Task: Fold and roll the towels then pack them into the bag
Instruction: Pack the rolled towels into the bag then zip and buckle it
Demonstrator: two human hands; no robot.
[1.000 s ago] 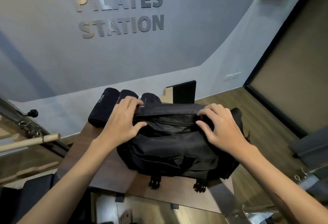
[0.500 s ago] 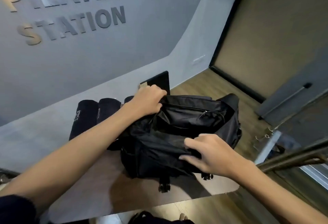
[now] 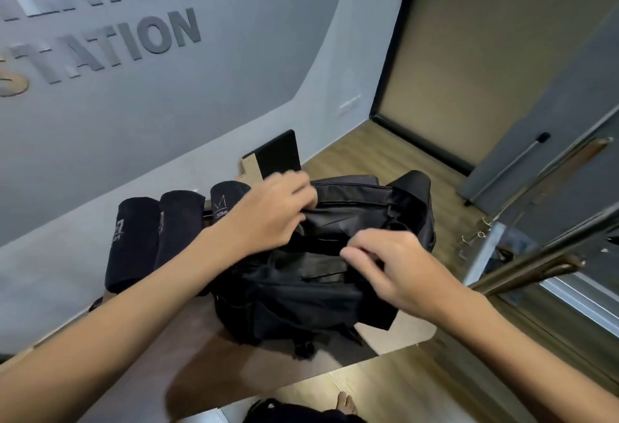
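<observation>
1. Black bag (image 3: 301, 302) sits on the wooden worktop (image 3: 207, 365), near its right end, top opening facing up.
2. Left hand (image 3: 268, 218) is at the bag's far-left top edge, fingers curled and closed on the black fabric there.
3. Right hand (image 3: 398, 265) is over the near-right part of the opening, fingers bent and pinching a fold of bag fabric; the exact contact is blurred.
4. Three rolled black towels (image 3: 134, 241) lie side by side on the worktop, left of the bag. The nearest one touches or sits just beside the bag, partly hidden by the left forearm. White logo print shows on their ends.
5. Black flat panel (image 3: 278, 154) stands behind the bag against the grey wall (image 3: 167, 114), which carries raised lettering.
6. Bag interior: dark, contents can't be made out.
</observation>
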